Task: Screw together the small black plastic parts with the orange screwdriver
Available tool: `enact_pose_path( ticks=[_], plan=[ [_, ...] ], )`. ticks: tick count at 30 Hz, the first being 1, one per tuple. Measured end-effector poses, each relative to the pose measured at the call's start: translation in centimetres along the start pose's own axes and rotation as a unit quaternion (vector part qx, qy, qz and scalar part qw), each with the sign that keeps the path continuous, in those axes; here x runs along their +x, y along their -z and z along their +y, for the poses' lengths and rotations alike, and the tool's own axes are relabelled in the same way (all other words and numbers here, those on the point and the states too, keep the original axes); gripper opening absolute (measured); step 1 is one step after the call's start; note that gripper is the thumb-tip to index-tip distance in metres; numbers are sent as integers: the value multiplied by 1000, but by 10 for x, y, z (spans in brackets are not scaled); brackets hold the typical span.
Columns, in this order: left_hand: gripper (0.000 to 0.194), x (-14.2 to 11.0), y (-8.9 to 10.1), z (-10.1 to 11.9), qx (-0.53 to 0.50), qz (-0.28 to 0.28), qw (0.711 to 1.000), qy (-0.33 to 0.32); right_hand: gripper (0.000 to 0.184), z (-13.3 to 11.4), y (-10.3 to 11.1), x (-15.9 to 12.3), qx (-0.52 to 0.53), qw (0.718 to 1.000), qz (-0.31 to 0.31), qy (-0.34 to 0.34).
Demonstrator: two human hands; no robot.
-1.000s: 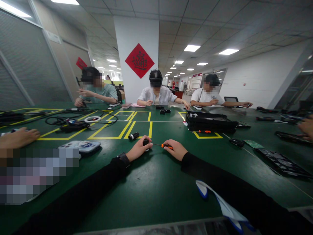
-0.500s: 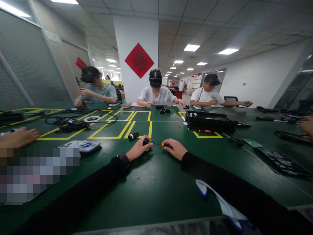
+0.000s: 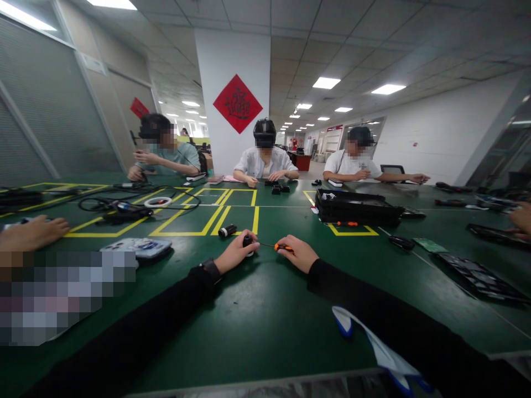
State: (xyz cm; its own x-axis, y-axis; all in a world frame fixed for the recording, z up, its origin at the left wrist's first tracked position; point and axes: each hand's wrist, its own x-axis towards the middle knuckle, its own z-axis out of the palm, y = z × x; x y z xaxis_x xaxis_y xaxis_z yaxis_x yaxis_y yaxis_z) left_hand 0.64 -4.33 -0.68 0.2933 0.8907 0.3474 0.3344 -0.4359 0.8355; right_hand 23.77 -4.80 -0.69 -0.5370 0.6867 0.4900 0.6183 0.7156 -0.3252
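Note:
My left hand [image 3: 234,254] rests on the green table [image 3: 257,320] with its fingers closed round a small black round part [image 3: 248,241]. My right hand [image 3: 297,252] pinches an orange-handled screwdriver [image 3: 282,247], whose thin shaft points left into that part. Both arms are in black sleeves. A second small black cylinder with a white end [image 3: 227,230] lies just left of and beyond my left hand, on a yellow line.
A black tray [image 3: 357,205] with another orange screwdriver [image 3: 347,224] in front stands at the right. Cables and a white tape ring [image 3: 157,202] lie far left. A phone-like case [image 3: 139,247] lies left. Three people sit across; other hands show at both edges.
My hands stay in the same place with the screwdriver on the part. The person opposite has drawn both hands together in front of them.

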Motion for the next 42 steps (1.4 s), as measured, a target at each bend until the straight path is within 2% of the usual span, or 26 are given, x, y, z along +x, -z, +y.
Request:
enact_pose_path(
  ticks=[12, 22, 32, 36, 42],
  plan=[
    [28, -1, 0, 0, 19, -2, 1000, -6, 23, -6, 0, 1, 9, 1000, -5, -13],
    [26, 0, 0, 0, 16, -10, 1000, -9, 15, -2, -1, 1, -18, 999, 11, 26],
    [26, -1, 0, 0, 21, -13, 1000, -18, 16, -1, -4, 2, -33, 999, -7, 27],
    [26, 1, 0, -2, 21, -14, 1000, -14, 23, 0, -5, 3, -50, 998, -16, 31],
    [26, 1, 0, -3, 8, -16, 1000, -14, 14, 2, -4, 2, -18, 999, -5, 40]
  ],
)
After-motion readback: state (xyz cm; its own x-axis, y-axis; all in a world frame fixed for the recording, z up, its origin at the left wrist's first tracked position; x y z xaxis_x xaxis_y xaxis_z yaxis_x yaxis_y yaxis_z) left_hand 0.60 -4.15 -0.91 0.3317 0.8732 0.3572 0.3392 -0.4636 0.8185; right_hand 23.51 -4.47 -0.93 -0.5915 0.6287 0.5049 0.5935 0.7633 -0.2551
